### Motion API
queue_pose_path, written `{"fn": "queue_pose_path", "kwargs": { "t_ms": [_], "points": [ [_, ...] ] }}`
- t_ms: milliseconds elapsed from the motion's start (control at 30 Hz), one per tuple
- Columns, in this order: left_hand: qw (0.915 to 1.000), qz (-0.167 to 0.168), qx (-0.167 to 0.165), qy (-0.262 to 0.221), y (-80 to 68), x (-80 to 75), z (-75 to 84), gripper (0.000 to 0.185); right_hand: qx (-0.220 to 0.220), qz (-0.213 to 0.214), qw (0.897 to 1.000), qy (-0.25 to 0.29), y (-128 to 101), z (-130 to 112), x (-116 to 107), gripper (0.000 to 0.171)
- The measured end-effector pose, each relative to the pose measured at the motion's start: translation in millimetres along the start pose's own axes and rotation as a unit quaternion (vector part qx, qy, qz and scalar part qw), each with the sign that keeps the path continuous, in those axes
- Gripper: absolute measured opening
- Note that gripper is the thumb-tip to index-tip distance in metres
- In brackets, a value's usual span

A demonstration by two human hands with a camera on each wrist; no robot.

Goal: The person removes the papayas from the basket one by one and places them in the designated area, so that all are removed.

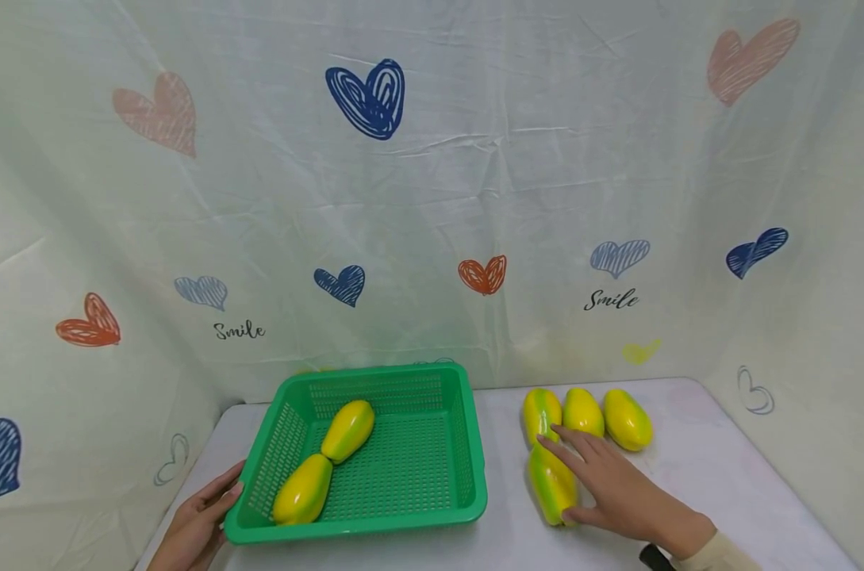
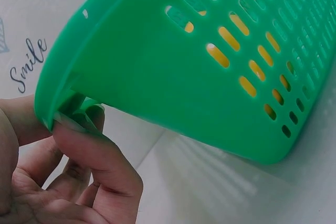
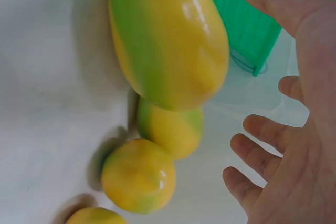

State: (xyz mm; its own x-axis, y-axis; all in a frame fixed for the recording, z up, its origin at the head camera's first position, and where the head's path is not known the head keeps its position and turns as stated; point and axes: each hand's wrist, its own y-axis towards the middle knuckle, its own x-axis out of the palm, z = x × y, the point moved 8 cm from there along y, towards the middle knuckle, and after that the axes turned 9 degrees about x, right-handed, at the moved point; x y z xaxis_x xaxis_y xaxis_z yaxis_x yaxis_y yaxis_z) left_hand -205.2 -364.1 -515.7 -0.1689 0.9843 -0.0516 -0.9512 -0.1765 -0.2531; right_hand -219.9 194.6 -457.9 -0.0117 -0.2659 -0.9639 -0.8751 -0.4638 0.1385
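A green plastic basket [image 1: 403, 519] has two yellow-green papayas [image 1: 349, 432] lying end to end along its left side. My left hand [image 1: 196, 523] grips the basket's left rim; in the left wrist view the thumb [image 2: 100, 150] and curled fingers pinch the rim's edge. My right hand [image 1: 613, 488] spreads over the nearest papaya [image 1: 551, 484] on the right, fingers apart and thumb by its near end. The right wrist view shows a gap between the palm and that papaya [image 3: 168, 40], with nothing held.
Behind the nearest papaya, a row of papayas [image 1: 584, 411] lies on the white table [image 1: 503, 452], right of the basket. A whitish curtain [image 1: 432, 198] printed with hearts and "Smile" stands behind and at both sides.
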Motion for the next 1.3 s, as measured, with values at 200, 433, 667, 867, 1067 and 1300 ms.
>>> {"fn": "queue_pose_path", "kwargs": {
  "t_ms": [200, 433, 667, 867, 1067, 1300],
  "points": [
    [1.0, 0.002, 0.001, -0.002, -1.7, -0.9, 1.3, 0.074, -0.017, 0.021, 1.0, -0.013, 2, -8, -9, 0.102],
    [1.0, 0.008, -0.003, -0.004, -1.6, -2.8, -1.6, 0.081, -0.024, 0.022, 0.999, -0.015, 5, -16, -17, 0.098],
    [0.9999, 0.01, -0.001, -0.009, -1.0, -3.9, -3.3, 0.087, -0.024, 0.01, 1.0, 0.002, 12, -23, -23, 0.096],
    [0.9999, 0.01, -0.002, -0.014, -2.4, -4.9, -3.6, 0.084, -0.043, 0.022, 0.999, -0.009, 17, -33, -29, 0.097],
    [0.9999, 0.008, -0.004, -0.01, -2.7, -4.3, -2.2, 0.082, -0.051, 0.022, 0.998, -0.008, 24, -41, -31, 0.096],
    [0.9998, -0.003, 0.002, 0.019, 0.5, -0.5, 1.5, 0.077, -0.043, -0.011, 0.999, 0.004, 30, -43, -27, 0.092]
  ]
}}
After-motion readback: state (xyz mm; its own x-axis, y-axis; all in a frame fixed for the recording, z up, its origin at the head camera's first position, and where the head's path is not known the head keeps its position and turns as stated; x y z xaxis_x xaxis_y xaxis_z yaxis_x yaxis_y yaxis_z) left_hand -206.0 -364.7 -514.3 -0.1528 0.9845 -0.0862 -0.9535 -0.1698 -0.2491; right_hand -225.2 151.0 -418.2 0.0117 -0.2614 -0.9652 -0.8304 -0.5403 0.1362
